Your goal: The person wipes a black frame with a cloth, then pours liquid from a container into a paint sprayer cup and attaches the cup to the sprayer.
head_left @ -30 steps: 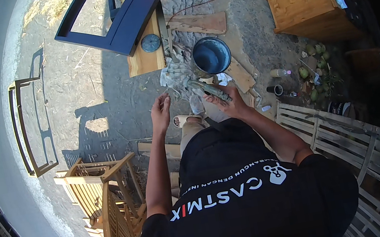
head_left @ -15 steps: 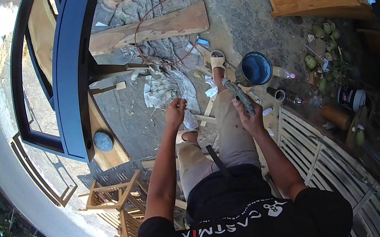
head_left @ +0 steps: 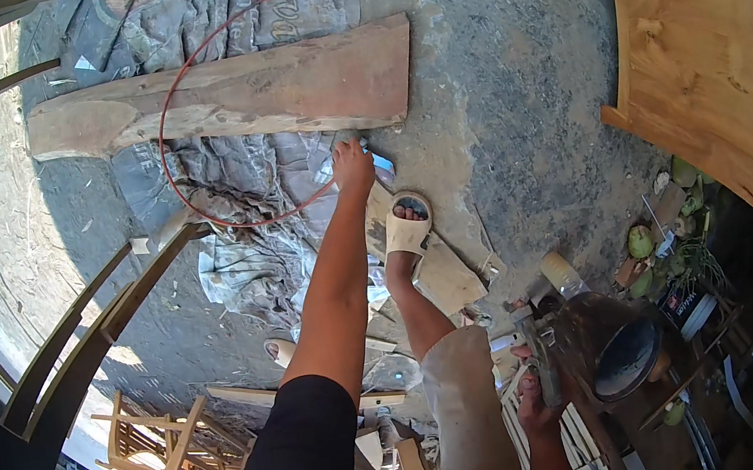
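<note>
My left hand (head_left: 352, 167) reaches far forward and down, fingers curled, just beside the near edge of a long wooden plank (head_left: 270, 88). A small blue-and-white packet or box (head_left: 382, 169) lies right against it, partly covered; what the fingers hold, if anything, is hidden. Low on the right, my right hand (head_left: 534, 406) is closed round a grey, paint-crusted tool (head_left: 548, 371) that looks like a spray gun. A dark bucket (head_left: 632, 359) stands to the right of that hand.
A thin red hose (head_left: 166, 161) loops over the plank and crumpled grey sheeting (head_left: 246, 268). Wooden cabinet (head_left: 721, 74) at right; green coconuts (head_left: 640, 241) below it. Wooden chair (head_left: 156, 440) lower left, slatted bench (head_left: 584, 450) at lower right. My sandalled foot (head_left: 407, 219) is beside scrap boards.
I have leaned forward, and my left hand has gone from in front of my legs out to the blue-and-white item. My right hand, still gripping the tool, now shows lower in view.
</note>
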`<state>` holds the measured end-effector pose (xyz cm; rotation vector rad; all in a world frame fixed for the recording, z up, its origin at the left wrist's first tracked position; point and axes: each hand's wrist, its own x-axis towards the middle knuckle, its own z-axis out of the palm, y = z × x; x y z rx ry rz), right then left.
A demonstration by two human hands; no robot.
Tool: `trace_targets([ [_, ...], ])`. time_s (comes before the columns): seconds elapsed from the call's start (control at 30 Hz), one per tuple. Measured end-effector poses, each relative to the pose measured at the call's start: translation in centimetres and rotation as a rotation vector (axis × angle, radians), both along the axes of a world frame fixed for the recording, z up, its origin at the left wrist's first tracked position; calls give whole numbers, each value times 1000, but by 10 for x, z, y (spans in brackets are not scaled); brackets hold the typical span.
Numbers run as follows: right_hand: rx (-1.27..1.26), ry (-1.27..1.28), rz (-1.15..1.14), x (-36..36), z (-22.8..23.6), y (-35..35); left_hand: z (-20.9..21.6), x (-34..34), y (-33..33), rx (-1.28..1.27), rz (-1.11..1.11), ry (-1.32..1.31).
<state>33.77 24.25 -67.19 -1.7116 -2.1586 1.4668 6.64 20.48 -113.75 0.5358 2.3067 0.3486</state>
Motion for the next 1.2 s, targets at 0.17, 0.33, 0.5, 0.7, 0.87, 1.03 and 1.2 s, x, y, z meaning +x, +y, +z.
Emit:
trace_targets([
  [0.17, -18, 11, 14, 8, -28, 24, -15, -17, 18, -34, -85, 115],
  [0.33, -142, 58, -2, -48, -4, 42, 97, -18, -32, 518, 260, -45],
  [0.5, -215, 478, 100, -136, 53, 62, 388, -9, -87, 356, 496, -371],
  [0.7, -509, 843, 332, -261, 214, 11, 626, 20, -189, 537, 413, -107],
  [0.87, -746, 1008, 479, -302, 353, -98, 747, 30, -255, 755, 388, 94],
  [1.03, -918, 1010, 587, -279, 439, -209, 836, 70, -330, 763, 465, 100],
  [1.2, -1083, 961, 729, -231, 477, -311, 867, 130, -400, 908, 586, 297],
])
